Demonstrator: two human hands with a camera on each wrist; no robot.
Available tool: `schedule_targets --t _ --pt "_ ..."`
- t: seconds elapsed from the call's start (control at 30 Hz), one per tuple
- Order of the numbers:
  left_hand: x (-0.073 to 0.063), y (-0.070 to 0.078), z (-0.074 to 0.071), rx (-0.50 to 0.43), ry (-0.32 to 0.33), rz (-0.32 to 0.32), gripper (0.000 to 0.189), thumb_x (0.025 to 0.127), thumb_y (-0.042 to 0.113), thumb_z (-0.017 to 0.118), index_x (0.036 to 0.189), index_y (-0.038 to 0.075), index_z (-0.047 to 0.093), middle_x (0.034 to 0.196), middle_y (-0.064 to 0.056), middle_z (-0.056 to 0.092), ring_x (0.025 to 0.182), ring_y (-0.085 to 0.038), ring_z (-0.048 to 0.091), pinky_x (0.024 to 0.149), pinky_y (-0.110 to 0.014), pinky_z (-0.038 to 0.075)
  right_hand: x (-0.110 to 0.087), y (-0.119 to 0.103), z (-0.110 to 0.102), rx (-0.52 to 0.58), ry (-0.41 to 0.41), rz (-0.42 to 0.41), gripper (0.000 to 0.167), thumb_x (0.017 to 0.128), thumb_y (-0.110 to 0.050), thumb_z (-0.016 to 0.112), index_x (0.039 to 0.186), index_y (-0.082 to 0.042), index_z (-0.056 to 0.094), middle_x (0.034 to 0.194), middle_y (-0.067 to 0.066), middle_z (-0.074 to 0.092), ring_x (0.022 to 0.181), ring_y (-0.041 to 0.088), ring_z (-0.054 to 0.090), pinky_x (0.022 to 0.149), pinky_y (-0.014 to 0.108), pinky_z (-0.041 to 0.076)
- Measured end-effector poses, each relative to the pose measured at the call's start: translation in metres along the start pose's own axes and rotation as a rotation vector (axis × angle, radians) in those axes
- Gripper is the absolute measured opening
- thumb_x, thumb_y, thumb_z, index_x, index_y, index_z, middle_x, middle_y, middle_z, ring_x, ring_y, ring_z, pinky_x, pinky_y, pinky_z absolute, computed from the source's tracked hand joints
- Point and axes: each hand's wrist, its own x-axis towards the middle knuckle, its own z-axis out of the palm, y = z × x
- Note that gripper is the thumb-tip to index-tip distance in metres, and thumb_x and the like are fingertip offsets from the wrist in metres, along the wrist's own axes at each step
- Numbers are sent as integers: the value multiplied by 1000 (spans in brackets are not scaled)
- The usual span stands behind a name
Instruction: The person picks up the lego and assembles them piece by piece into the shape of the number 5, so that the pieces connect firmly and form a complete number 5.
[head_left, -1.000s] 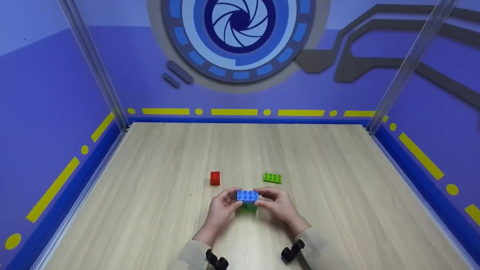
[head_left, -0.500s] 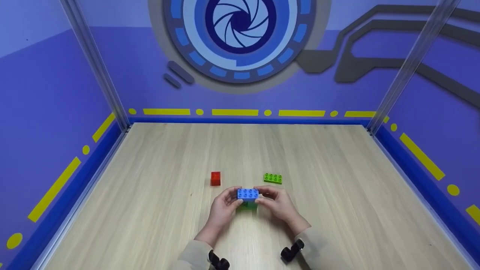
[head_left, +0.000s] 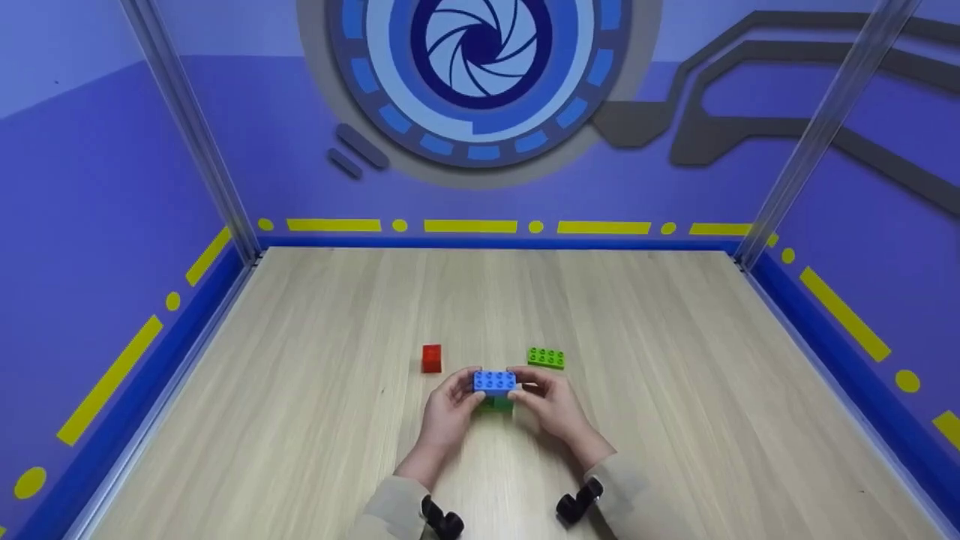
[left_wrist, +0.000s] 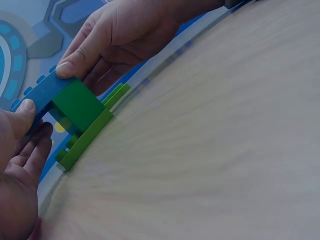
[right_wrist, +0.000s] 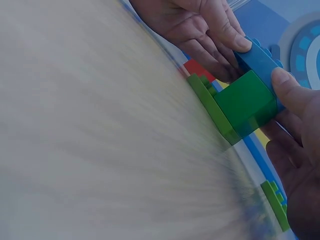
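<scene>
In the head view, a blue brick [head_left: 495,382] with studs on top sits level between both hands. Thumb and fingers of my left hand [head_left: 448,415] pinch its left end, while my right hand [head_left: 556,405] pinches the right end. Beneath it is a dark green brick [left_wrist: 78,106], joined at the bottom to a flat lime green brick [right_wrist: 212,107]. Seen from the wrists, the blue brick overhangs the dark green one on the left side. The lime brick's underside appears at or close to the tabletop; contact cannot be told.
A red brick [head_left: 431,358] stands on the wooden table [head_left: 337,315], beyond the left hand. Another lime green brick [head_left: 546,358] lies beyond the right hand. Printed blue walls [head_left: 240,127] enclose the table's back and sides.
Both hands have shifted slightly away from the person, and the gripped stack has moved with them. The red brick and the separate lime brick stay put.
</scene>
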Motion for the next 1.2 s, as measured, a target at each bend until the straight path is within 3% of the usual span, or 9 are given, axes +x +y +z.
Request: schedule_targets --t 0.3,0.67,1.0,1.2 --pt "-3 -1 -1 18 9 -14 41 99 1 65 139 1 59 143 -22 62 135 -35 59 109 -31 53 -1 3 1 -8 -17 22 36 92 -13 75 126 -1 70 124 19 73 119 37 67 105 46 56" --pt "-2 1 -1 -2 3 -22 41 98 -1 64 139 1 60 141 -22 63 131 -31 62 103 -23 55 -2 -1 3 7 17 25 37 91 -6 75 125 6 69 124 23 72 117 37 68 102 47 58" --pt "-3 1 0 3 17 -30 43 99 4 66 141 2 59 144 -20 62 134 -32 60 107 -27 54 -1 1 0 -32 10 42 38 92 -16 77 125 1 71 121 20 74 113 27 70 102 41 58" --pt "-3 1 1 3 9 -11 43 99 5 66 142 2 59 145 -19 61 134 -32 60 106 -25 54 0 3 -1 -31 10 23 37 92 -15 77 125 1 71 120 19 74 113 29 70 103 41 58"
